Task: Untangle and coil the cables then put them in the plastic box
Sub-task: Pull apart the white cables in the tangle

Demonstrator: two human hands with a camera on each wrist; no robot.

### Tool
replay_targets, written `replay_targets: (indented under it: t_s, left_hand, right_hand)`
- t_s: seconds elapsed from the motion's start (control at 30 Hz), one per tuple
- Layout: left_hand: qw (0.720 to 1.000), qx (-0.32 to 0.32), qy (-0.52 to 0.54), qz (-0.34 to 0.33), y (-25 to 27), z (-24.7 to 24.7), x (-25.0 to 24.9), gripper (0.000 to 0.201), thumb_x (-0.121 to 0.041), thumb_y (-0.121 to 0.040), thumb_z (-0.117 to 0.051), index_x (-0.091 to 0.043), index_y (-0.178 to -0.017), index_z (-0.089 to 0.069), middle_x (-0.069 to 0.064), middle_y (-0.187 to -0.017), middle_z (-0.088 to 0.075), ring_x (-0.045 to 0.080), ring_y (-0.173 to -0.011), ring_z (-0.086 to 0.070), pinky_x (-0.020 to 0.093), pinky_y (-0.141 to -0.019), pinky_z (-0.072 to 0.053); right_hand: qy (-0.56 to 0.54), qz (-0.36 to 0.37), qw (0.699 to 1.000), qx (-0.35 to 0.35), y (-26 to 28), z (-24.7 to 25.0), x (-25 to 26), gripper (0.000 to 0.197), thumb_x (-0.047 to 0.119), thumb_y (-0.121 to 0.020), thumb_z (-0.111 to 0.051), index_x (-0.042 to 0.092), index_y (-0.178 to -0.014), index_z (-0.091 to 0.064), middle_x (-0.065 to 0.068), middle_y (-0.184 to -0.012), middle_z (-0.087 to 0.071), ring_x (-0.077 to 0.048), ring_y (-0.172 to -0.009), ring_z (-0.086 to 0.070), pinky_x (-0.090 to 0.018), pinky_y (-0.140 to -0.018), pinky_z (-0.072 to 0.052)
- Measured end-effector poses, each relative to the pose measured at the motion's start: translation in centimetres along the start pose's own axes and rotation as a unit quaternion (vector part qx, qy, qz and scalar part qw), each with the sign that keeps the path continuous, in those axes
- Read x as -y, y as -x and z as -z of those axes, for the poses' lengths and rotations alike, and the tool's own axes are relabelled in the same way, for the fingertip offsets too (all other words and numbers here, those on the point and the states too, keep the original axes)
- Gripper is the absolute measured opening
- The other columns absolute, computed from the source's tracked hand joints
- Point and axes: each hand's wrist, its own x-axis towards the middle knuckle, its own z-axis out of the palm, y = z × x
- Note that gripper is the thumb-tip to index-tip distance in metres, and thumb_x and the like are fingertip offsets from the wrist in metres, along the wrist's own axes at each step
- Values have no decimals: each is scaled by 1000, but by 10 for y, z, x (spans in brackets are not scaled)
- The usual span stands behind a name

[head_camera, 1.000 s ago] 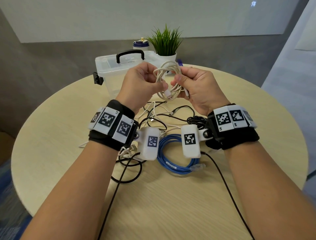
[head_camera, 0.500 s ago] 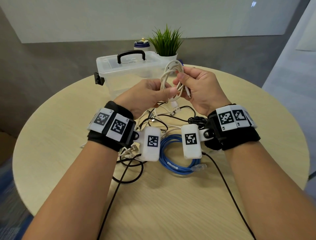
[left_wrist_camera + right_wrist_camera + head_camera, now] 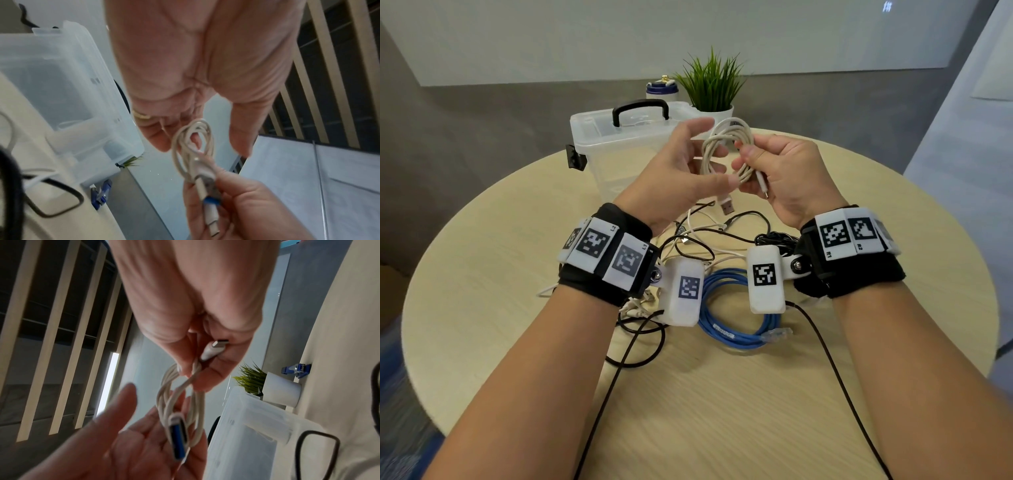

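The right hand [image 3: 784, 178] pinches the off-white, loosely coiled USB cable [image 3: 726, 150] above the round wooden counter [image 3: 482, 274]; the left hand [image 3: 674, 171] is spread open beside it. Light and limp, it will likely spring loose, so it is best pinched where the loops cross.

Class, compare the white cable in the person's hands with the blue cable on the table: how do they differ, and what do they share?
The white cable is held in the air, pinched by the right hand; the blue cable lies on the table, untouched. The white cable ends in a USB plug; the blue cable ends in a clear clip plug. The white cable's loops look tighter than the blue cable's. Both are coiled, and both are outside the plastic box.
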Motion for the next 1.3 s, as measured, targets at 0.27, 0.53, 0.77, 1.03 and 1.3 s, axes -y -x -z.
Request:
replay_targets:
  t_s: [0.27,0.53,0.77,1.03,1.3]
  left_hand:
    - [983,-16,107,152,-2,4,-4,54,-52,-97,-33,-17,-67,-61,-2,-57,-49,11,-54,-43,29,-64,-39]
    - [964,17,204,170,-2,5,-4,36,-24,-98,-39,-17,-64,-49,-7,-54,-37,8,-52,-30,24,-62,-35]
    - [975,-5,174,138,-2,6,-4,32,-16,-98,-40,-16,-68,-48,-7,-53,-37,8,-52,-29,24,-61,-31]
    - [980,-13,158,122,-1,2,-5,30,-19,-101,-38,-16,-72,-44,-8,-50,-34,6,-48,-28,23,-60,-30]
    - [984,-32,119,125,-1,5,-4,32,-21,-99,-41,-16,-67,-47,-7,-54,-39,7,-50,-33,23,-61,-33]
  right_hand:
    - [44,15,996,70,5,-3,-1,29,1,-91,-59,-2,-120,-62,-10,-78,-65,-8,-61,-63,-22,-52,-49]
    - [67,30,990,118,7,-4,-2,21,-2,-91,-56,5,-108,-66,-9,-78,-66,-14,-65,-54,-19,-52,-42]
    - [-12,-14,990,139,5,-1,-1,18,6,-98,-47,5,-102,-65,-4,-71,-69,-13,-61,-59,-20,-53,-45]
    - [28,-14,990,139,5,3,-1,16,6,-96,-52,7,-94,-68,-3,-68,-67,-11,-60,-56,-20,-52,-42]
    - [95,-8,986,134,7,2,-2,13,13,-92,-60,8,-100,-69,-4,-79,-67,-12,-67,-52,-19,-55,-40]
